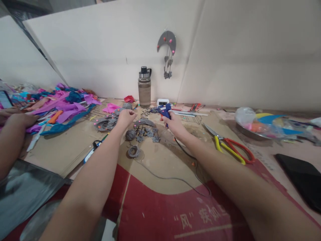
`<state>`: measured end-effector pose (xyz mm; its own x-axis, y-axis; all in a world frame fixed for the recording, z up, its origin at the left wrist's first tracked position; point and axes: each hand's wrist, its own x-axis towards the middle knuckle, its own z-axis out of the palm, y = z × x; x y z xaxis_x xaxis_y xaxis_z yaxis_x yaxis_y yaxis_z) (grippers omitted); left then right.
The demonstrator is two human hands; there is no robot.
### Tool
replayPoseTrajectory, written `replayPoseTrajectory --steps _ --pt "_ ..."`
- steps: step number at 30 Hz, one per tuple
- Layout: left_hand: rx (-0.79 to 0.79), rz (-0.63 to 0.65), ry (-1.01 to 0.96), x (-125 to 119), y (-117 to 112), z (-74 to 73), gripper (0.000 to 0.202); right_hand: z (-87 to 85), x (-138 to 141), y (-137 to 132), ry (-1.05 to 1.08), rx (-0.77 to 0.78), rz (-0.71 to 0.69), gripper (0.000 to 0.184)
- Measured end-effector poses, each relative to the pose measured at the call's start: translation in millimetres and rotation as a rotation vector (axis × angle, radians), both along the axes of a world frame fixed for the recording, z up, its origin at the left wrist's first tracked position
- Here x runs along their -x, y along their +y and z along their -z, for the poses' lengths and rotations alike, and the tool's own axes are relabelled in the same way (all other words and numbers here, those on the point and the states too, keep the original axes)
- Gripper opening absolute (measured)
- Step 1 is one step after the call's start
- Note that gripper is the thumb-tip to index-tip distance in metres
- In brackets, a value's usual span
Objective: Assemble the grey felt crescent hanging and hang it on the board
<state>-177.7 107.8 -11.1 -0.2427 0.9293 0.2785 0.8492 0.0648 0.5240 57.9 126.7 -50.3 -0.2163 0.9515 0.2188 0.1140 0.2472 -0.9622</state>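
Blue glue gun (166,109): gripped in my right hand (173,123), fingers closed round the handle; it stands beyond and to the right of the grey moon.
Left hand (126,117): raised just left of the moon, fingers curled towards the thumb; cannot tell whether anything small is pinched between them.
Grey moon (144,122): lying on the cardboard (163,167) between my hands, pink dots along it, small grey flowers (150,134) on the near side.
Yarn: a grey ball (130,135) just beside the flowers, a small coil (133,151) nearer me; a thin grey strand runs right from the coil across the cardboard.
Grey pile (105,124): dotted pieces overlapping, left of my left hand and partly hidden by it.
Black cord (182,148): passes below my right wrist.
Wall: a dotted grey moon hanging (171,39), with hearts and flowers on strings beneath.
Back edge: drink bottle (144,92), upright, near the wall.
Right side: scissors (224,140) with one red and one yellow handle, blades apart; black phone (299,180) lying flat; metal bowl (250,133) of plastic-wrapped bits.
Left side: bright scraps (64,108) heaped, another person's hand (21,120) beside them.
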Motion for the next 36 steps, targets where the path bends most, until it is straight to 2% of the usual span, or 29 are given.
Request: replayPoseTrajectory --steps 3,7,10,13,16,20,23,29,33,36 --pt "-0.092 0.022 -0.054 -6 -6 -12.1 0.024 -18.5 -4 -3 0.055 0.036 0.037 0.014" --pt "-0.242 0.149 -0.139 -32 -20 -33.9 0.021 -44.4 -17 -7 0.046 0.057 0.078 0.010" --pt "-0.218 0.348 -0.148 -64 -38 -49.1 0.021 -57.5 -30 -11 0.065 0.048 0.105 0.008" --pt "-0.104 0.593 -0.118 -98 -55 -53.7 0.019 -64.5 -43 -19 0.043 0.028 0.151 0.008" --pt "0.088 0.800 -0.033 -126 -64 -44.5 0.013 -67.3 -54 -27 -0.006 0.030 0.222 0.008" --pt "0.179 0.893 -0.004 -156 -71 -25.1 0.013 -67.8 -67 -32 0.000 0.025 0.262 0.008" --pt "0.262 0.991 0.069 -177 -80 -17.3 0.015 -67.1 -75 -35 -0.026 0.012 0.281 0.006" --pt "0.340 0.991 0.207 -202 -93 -10.3 0.012 -58.0 -82 -38 0.009 -0.009 0.254 0.009" --pt "0.359 0.976 0.182 -207 -96 -0.9 0.015 -49.9 -82 -38 0.054 -0.026 0.254 0.019" --pt "0.353 0.932 0.194 -207 -98 4.6 0.017 -44.5 -82 -36 0.059 -0.049 0.258 0.019"
